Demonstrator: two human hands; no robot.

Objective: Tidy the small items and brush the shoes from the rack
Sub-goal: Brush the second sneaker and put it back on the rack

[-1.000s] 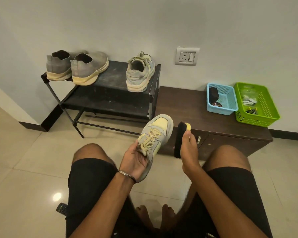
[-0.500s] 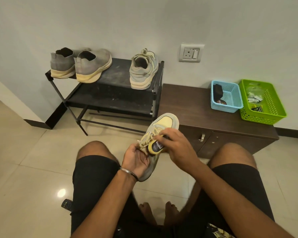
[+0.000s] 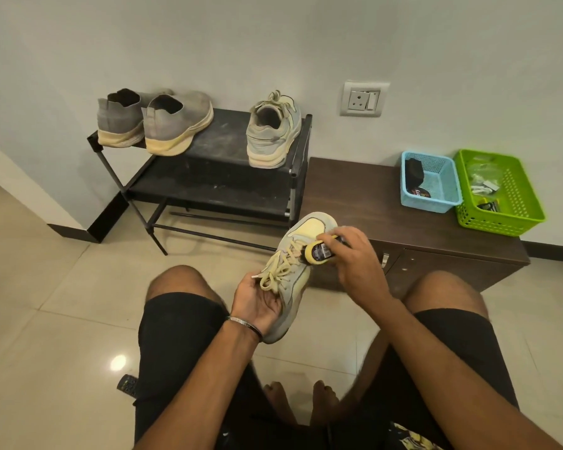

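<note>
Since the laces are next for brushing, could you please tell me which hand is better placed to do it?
The right hand, probably: it grips the brush, whose bristles sit on the laces. The left hand cradles the shoe from below and is needed to steady it.

Left hand holds sneaker; right hand presses brush onto it.

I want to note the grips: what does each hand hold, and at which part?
The left hand holds the sneaker at its heel end, from beneath. The right hand grips the brush across its back, bristles on the laces.
</note>
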